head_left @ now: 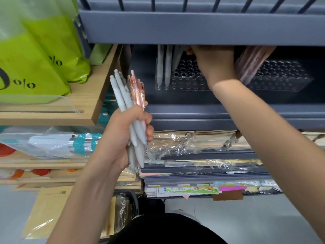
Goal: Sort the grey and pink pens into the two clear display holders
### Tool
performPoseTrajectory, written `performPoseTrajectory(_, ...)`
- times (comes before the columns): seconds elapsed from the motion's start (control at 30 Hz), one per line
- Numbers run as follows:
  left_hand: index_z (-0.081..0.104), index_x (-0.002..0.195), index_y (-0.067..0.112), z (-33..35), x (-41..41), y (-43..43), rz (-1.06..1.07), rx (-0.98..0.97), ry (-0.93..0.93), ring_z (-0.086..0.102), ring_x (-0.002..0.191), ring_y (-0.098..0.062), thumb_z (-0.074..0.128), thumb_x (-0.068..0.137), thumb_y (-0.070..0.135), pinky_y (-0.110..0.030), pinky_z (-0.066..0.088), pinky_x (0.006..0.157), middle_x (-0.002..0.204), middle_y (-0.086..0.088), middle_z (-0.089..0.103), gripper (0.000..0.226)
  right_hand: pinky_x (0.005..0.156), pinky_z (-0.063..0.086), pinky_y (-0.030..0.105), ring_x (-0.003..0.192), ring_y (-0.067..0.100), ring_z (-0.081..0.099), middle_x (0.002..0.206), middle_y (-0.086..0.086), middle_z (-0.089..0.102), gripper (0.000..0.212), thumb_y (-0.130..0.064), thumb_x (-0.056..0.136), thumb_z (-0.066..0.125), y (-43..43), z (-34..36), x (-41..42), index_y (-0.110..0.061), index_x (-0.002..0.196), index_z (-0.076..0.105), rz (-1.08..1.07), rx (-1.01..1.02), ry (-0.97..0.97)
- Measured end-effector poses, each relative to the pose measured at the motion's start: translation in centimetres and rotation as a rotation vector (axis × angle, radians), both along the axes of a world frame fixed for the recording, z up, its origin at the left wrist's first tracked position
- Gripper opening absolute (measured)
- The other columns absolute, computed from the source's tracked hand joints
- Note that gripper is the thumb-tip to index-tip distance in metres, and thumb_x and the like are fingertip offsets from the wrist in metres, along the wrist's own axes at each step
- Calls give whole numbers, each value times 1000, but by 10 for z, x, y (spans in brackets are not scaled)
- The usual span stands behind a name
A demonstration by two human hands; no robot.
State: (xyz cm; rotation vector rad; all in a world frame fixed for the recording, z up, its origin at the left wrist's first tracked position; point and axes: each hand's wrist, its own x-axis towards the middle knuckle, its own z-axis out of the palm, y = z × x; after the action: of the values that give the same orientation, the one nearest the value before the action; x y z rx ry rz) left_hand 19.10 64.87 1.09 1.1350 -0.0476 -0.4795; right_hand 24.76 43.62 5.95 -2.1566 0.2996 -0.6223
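Grey pens (123, 95) and a few pink pens (138, 88) are together in one bundle, and the left hand (126, 138) grips this bundle around its middle with fingers and thumb curled tight. The bundle is upright with a small tilt, in front of the dark grey shelf (228, 113) and below the level of the holders.

On that shelf I see two clear holders with many round holes. The left holder (184, 85) has two upright grey pens (163, 67) in its left end, and one more grey pen leans just beside them. The right holder (284, 76) has leaning pink pens (249, 64) at its left end.

The right hand (214, 64) reaches into the shelf, above the space between the two holders. Its fingers go behind the edge of the upper shelf, so I cannot tell if it is open or if it holds a pen.

At the left, green bags (35, 59) stand on a wooden shelf (84, 103). Under the grey shelf are stacks of paper in plastic wrap (193, 140).
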Motion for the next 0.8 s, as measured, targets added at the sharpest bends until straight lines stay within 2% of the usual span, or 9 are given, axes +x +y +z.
performPoseTrajectory(0.07,51,89,9,-1,-1,2,-5,-3,3,47,44,-14,56,66,8,-22,42,41,62,-2,49,23,91,50,28,90,18,64,103,13,72,20,-25,93,55,4,-3,6,-11,92,69,14,93,-11)
performPoseTrajectory(0.13,51,91,8,-2,-2,3,-10,1,4,48,44,-14,56,66,8,-22,43,42,62,-2,50,25,92,51,36,90,25,66,94,15,71,20,-18,89,58,5,-10,15,-2,95,68,-3,95,-81)
performPoseTrajectory(0.2,52,93,8,-3,-2,4,-17,6,3,48,44,-14,57,66,8,-22,43,42,62,-2,51,27,84,51,28,86,20,67,87,7,70,17,-17,86,61,6,-14,18,-4,94,69,-19,57,-119)
performPoseTrajectory(0.27,52,94,9,-4,-2,4,-22,11,9,48,44,-14,57,66,8,-22,44,42,62,-2,51,29,73,45,19,79,13,64,80,-1,66,11,-18,85,61,5,-18,18,-11,86,69,-23,-46,-137)
performPoseTrajectory(0.43,52,99,8,-2,-2,5,-33,-3,24,47,45,-14,57,67,8,-23,43,41,63,-2,51,33,74,45,20,80,10,60,83,-5,63,23,-24,88,66,0,-24,14,-6,101,70,45,-177,-104)
performPoseTrajectory(0.6,50,100,8,-1,-4,3,-37,5,17,47,45,-14,57,66,8,-22,44,42,63,-2,50,34,73,43,18,78,10,59,83,-3,63,23,-24,89,66,-7,-25,15,-4,101,69,55,-185,-122)
performPoseTrajectory(0.8,48,101,9,-2,-7,-2,-44,19,24,47,45,-14,57,65,9,-23,44,42,64,-2,50,37,63,35,-1,77,6,56,83,-5,61,24,-26,90,66,-13,-26,21,-6,103,68,95,-180,-93)
